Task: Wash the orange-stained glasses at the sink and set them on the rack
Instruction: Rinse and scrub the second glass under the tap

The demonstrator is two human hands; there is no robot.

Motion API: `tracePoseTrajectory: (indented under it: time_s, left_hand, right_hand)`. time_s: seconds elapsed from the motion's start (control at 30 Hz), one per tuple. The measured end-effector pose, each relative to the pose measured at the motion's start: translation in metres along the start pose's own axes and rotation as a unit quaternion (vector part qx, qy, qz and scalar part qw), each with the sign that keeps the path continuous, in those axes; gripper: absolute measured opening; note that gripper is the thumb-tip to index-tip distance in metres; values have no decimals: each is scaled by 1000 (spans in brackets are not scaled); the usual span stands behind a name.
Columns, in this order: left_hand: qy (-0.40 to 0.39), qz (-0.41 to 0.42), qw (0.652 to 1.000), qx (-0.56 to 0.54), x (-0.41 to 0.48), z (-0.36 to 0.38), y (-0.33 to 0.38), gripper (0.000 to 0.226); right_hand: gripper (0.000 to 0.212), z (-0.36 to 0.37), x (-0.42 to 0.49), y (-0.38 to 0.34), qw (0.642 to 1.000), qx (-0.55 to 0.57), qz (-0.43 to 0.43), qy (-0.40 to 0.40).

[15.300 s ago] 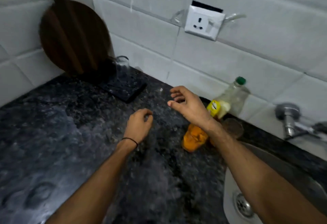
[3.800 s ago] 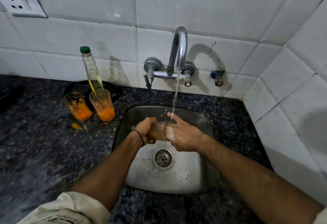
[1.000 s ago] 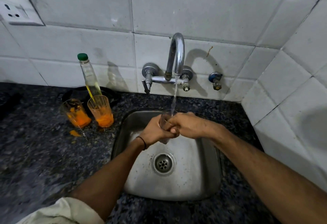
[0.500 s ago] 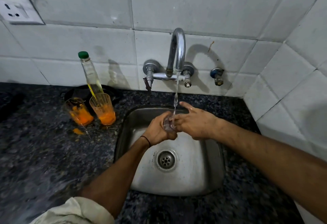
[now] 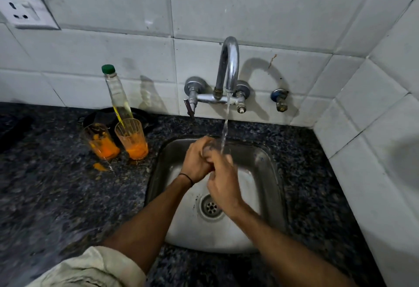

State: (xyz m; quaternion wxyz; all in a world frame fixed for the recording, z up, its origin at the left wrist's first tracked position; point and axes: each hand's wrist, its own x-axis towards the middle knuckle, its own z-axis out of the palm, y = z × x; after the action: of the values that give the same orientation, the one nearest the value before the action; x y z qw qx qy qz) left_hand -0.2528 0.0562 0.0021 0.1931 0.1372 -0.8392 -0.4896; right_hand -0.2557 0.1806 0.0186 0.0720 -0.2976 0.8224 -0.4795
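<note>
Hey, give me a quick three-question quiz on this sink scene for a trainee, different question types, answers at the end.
1. True or false: water is running from the tap into the sink.
2. How many orange-stained glasses stand on the counter?
3. The green-capped bottle stands: A in the sink, B behind those glasses, C right of the tap.
Key: 1 true; 2 two; 3 B.
</note>
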Motion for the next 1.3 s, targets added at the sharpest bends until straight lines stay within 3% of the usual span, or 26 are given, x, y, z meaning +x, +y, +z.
tracePoseTrajectory:
  time_s: [0.03, 0.07, 0.13, 0.17, 0.23, 0.3, 0.37, 0.43, 0.47, 0.5, 0.53, 0.6, 0.67, 0.7, 0.77, 0.83, 0.9, 0.93, 1.0, 1.07, 1.13, 1.2, 1.23, 1.3]
  left_hand:
    - [-27, 2, 999, 20, 2, -6, -5, 41]
    - [-59, 0, 997, 45, 3, -11, -7, 51]
    - [-119, 10, 989, 86, 4, -15, -7, 59]
    - [-139, 15, 986, 91, 4, -14, -4, 55]
    - [-144, 16, 987, 75, 4, -8, 6, 51]
    - [-118, 12, 991, 62, 6, -2, 11, 54]
    - [-78, 15, 996, 51, 5, 2, 12, 47]
    - [-31, 35, 998, 47, 3, 5, 11, 31]
    - [-12, 43, 998, 51, 1, 7, 9, 27]
    - [-1, 39, 998, 57, 0, 8, 7, 25]
    - [0, 27, 998, 58, 0, 10, 6, 25]
    - [-13, 7, 998, 63, 0, 8, 3, 32]
    - [-27, -5, 998, 50, 1, 1, 0, 30]
    - [-43, -19, 998, 45, 1, -4, 0, 34]
    - [-104, -34, 991, 78, 2, -12, -6, 48]
    - [-181, -26, 976, 122, 2, -12, -9, 54]
    - [-214, -30, 971, 104, 0, -7, -7, 59]
    - [-213, -31, 972, 93, 1, -5, -6, 62]
    - [-194, -27, 976, 99, 2, -5, -3, 62]
    - [-166, -5, 976, 138, 3, -6, -2, 55]
    - [-140, 4, 975, 173, 1, -5, -5, 45]
    - [-121, -8, 970, 211, -4, -2, -11, 44]
    - [-117, -17, 967, 226, -6, 0, -15, 45]
    - [-112, -28, 964, 239, -8, -2, -18, 39]
  right_hand:
    - [58, -15, 5, 13, 981, -151, -115, -33]
    - [68, -32, 14, 26, 932, -276, -224, -62]
    - [78, -68, 40, 37, 800, -425, -378, -188]
    - [79, -81, 53, 35, 746, -467, -404, -250]
    - [71, -88, 68, 23, 700, -520, -365, -326]
    - [57, -72, 67, 9, 731, -518, -310, -319]
    - [45, -52, 58, -3, 827, -451, -181, -282]
    - [36, -33, 52, -12, 939, -292, -9, -184]
    - [30, -22, 50, -17, 969, -192, 87, -125]
    - [25, -10, 45, -20, 979, -99, 169, -61]
    - [22, 2, 38, -22, 976, -23, 217, -1]
    - [29, 18, 20, -22, 979, 50, 186, 71]
    - [39, 16, 9, 0, 998, 2, 36, 50]
    - [44, 6, 10, 17, 994, -83, -60, 22]
    - [51, -24, 21, 40, 923, -286, -251, -58]
    - [55, -55, 43, 42, 810, -410, -371, -196]
    - [56, -69, 60, 32, 731, -475, -389, -298]
    - [57, -68, 62, 26, 721, -488, -368, -325]
    - [48, -54, 59, 22, 760, -465, -310, -333]
    - [33, -34, 50, 26, 866, -352, -210, -288]
    - [25, -14, 42, 27, 961, -147, -20, -232]
    - [30, 5, 37, 21, 968, 44, 166, -183]
    - [30, 13, 32, 19, 964, 101, 200, -140]
    - [30, 23, 17, 19, 975, 134, 157, -80]
